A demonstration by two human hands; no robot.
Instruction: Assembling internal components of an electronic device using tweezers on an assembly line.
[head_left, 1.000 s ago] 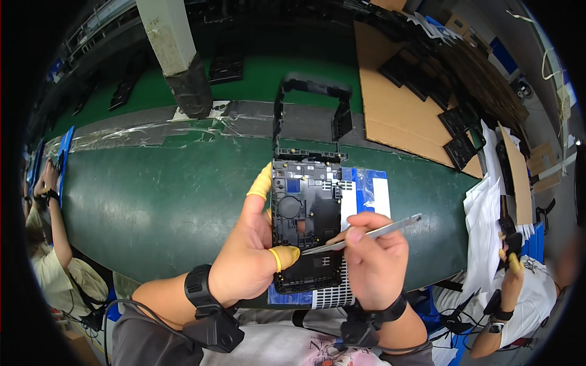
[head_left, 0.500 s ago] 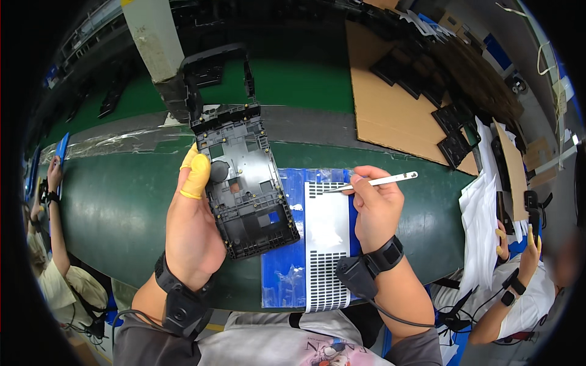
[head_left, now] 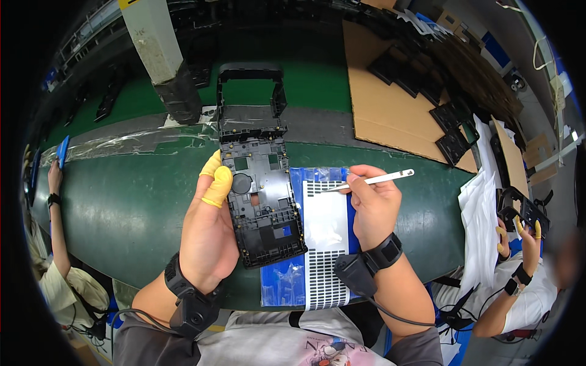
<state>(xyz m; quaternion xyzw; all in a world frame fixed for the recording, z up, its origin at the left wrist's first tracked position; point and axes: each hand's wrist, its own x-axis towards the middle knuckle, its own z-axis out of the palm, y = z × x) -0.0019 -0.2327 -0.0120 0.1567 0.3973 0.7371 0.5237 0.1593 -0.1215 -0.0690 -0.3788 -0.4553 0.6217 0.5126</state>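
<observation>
Presently my left hand [head_left: 210, 235] is closed around the left edge of a black rectangular plastic frame panel [head_left: 262, 204] studded with cut-outs and clips, thumb and forefinger in yellow rubber finger cots [head_left: 218, 186] pressed on its face near a round recess. I hold the panel upright in front of me, above the dark green curved worktop [head_left: 122, 207], its lower right corner overlapping a blue backing sheet [head_left: 287, 283]. On that sheet lies a white sticker sheet with rows of small dark rectangles [head_left: 326, 235], its middle blank and shiny. My right hand [head_left: 373, 204] is pinched shut on slim silver tweezers [head_left: 372, 180], whose tips point left and touch the top rows of the sticker sheet, just beside the panel. Black wristbands sit on both wrists, the right one trailing a cable. Beyond the panel, a second black open frame [head_left: 251, 100] rests on the grey strip of the worktop, and a grey post [head_left: 155, 46] stands to its left. Brown cardboard sheets [head_left: 390, 104] carrying more black parts lie at far right. Another person's hand [head_left: 528, 229], also in yellow cots, holds a black part at right.
</observation>
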